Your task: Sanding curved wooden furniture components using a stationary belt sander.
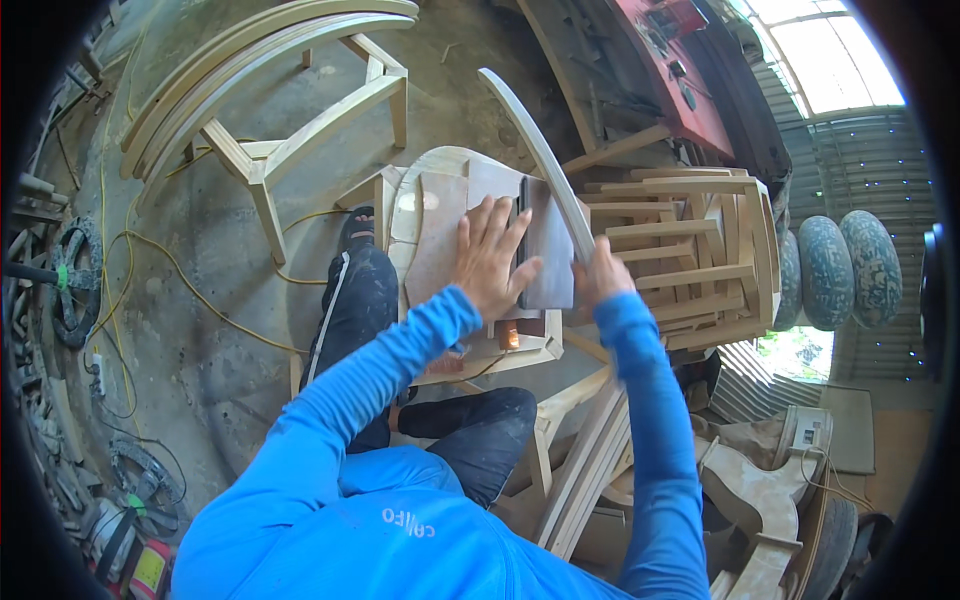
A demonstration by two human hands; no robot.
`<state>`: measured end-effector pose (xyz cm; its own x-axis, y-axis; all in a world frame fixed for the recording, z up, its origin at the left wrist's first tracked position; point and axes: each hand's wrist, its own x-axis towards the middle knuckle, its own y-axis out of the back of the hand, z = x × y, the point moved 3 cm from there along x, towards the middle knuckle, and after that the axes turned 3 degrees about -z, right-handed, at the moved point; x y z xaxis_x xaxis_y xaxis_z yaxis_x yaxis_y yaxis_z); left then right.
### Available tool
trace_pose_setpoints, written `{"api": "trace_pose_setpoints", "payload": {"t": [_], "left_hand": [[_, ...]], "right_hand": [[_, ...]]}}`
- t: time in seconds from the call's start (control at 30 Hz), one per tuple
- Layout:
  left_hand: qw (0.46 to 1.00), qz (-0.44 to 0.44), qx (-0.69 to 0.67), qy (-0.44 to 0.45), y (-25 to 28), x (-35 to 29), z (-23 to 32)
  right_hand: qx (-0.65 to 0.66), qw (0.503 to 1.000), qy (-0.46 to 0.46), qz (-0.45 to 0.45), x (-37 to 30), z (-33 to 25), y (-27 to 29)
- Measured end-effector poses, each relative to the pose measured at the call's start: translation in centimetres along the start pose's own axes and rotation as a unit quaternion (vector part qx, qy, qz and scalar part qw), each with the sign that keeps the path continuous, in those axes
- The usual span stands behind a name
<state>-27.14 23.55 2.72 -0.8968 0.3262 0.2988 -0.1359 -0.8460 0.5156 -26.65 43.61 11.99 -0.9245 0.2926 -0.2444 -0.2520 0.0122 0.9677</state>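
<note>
In the head view, the curved wooden strip (535, 145) is right of the middle, its long axis running from the upper middle of the frame down and rightward to the right hand (603, 272). That hand is closed around its lower end, so most of the strip lies up and left of the grip. The left hand (490, 255), farther from the strip, is open, fingers spread, palm down across the worktop (408, 205), gripping nothing visible. Between the left hand and the strip lie a dark bar (523, 197) and a grey panel (550, 260).
</note>
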Motion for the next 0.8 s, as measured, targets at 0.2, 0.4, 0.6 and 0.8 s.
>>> {"api": "trace_pose_setpoints", "payload": {"t": [0.2,0.4,0.6,0.8], "left_hand": [[0.999,0.032,-0.001,-0.019,2.7,-2.8,1.9],[0.997,-0.005,0.044,-0.06,2.3,-0.8,6.0],[0.97,-0.132,0.062,-0.193,-3.4,-1.9,12.1],[0.941,-0.193,0.064,-0.271,-6.8,-8.7,15.5]], "right_hand": [[0.015,0.999,0.022,0.046,2.0,-0.6,-1.4],[0.326,0.945,0.008,0.015,-19.8,4.1,-6.6],[0.614,0.764,-0.159,-0.121,-42.9,6.7,-10.5],[0.702,0.669,-0.213,-0.123,-54.5,7.2,-13.8]]}}
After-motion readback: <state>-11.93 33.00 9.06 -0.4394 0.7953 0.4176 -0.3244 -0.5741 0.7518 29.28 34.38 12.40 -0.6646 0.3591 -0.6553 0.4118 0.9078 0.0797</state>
